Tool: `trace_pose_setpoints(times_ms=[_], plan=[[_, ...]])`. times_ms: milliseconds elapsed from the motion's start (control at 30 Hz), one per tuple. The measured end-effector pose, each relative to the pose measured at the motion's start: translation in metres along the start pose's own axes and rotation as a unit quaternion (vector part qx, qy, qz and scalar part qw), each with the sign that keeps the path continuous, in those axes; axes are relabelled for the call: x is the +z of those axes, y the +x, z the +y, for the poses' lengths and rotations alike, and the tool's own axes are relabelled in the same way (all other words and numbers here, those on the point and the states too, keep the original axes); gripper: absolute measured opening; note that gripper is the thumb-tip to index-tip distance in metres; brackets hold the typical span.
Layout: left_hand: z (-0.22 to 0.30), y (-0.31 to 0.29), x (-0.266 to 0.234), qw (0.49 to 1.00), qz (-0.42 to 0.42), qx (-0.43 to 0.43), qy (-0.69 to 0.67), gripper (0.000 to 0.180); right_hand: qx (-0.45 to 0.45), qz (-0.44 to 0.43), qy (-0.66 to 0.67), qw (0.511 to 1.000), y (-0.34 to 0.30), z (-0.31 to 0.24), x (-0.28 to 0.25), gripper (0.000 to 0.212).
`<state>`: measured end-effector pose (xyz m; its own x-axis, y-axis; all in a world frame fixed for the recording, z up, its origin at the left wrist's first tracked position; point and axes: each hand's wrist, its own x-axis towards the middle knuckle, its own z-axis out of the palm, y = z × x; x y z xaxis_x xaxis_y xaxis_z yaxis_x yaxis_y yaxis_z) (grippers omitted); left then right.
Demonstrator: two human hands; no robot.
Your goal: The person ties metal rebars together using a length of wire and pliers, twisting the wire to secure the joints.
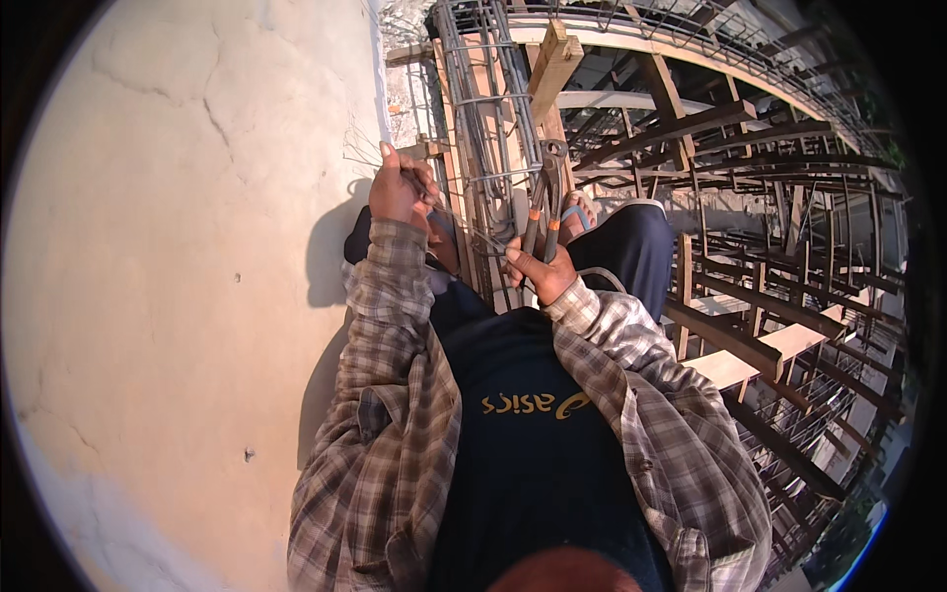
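Clock positions are read from the middle of the view.

Item: left hand [401, 187], one, at 11 o'clock. Thumb raised toward 12, fingers curled inward, closed on a bunch of thin wires [363, 150]; loose ends fan out toward 10 o'clock. Forearm nearly upright in a plaid sleeve, rising from 7 o'clock.

Item: right hand [548, 274], one, between 2 and 3 o'clock. Fingers wrapped around the lower handles of the pincers, thumb pointing toward 10. Forearm bent inward, sleeve running back toward 4 o'clock.

Item: pincers [553, 225], one pair, dark metal, an orange band on each handle. Located at 1 o'clock, head pointing toward 12, seen against the edge of the rebar cage; contact between the two cannot be told.

Item: rebar cage [491, 98], long bars with cross ties, at 12 o'clock, extending away between the person's feet.

Item: timber post [552, 74], short, at 1 o'clock, beside the cage.

Item: plastered wall [197, 296], cracked, at 9 o'clock.

Item: timber framework [730, 340], many beams, at 3 o'clock.
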<state>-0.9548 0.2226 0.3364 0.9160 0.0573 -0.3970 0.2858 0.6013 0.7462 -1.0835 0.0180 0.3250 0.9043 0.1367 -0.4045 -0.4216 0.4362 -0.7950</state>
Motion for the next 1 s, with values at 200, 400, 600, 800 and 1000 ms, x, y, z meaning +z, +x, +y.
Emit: trace_pose_setpoints(times_ms=[200,400,600,800,1000], plan=[[0.002,0.014,0.007,0.998,-0.054,0.024,0.007,0.048,-0.003,-0.047,-0.011,0.999,-0.010,-0.033,0.014,0.008],[0.011,0.005,0.019,0.992,-0.099,0.042,0.063,0.051,0.106,-0.055,-0.024,0.993,-0.028,-0.077,0.025,0.011],[0.030,0.007,0.006,0.986,-0.130,-0.020,0.104,0.053,0.077,0.013,-0.053,0.996,-0.014,-0.100,0.001,0.008],[0.047,0.037,-0.051,0.990,-0.058,0.055,0.118,0.045,-0.028,0.114,0.055,0.992,0.014,-0.146,-0.019,0.010],[0.027,0.091,-0.073,0.988,0.017,0.005,0.154,0.035,-0.203,0.008,0.157,0.966,0.044,-0.191,-0.020,0.007]])
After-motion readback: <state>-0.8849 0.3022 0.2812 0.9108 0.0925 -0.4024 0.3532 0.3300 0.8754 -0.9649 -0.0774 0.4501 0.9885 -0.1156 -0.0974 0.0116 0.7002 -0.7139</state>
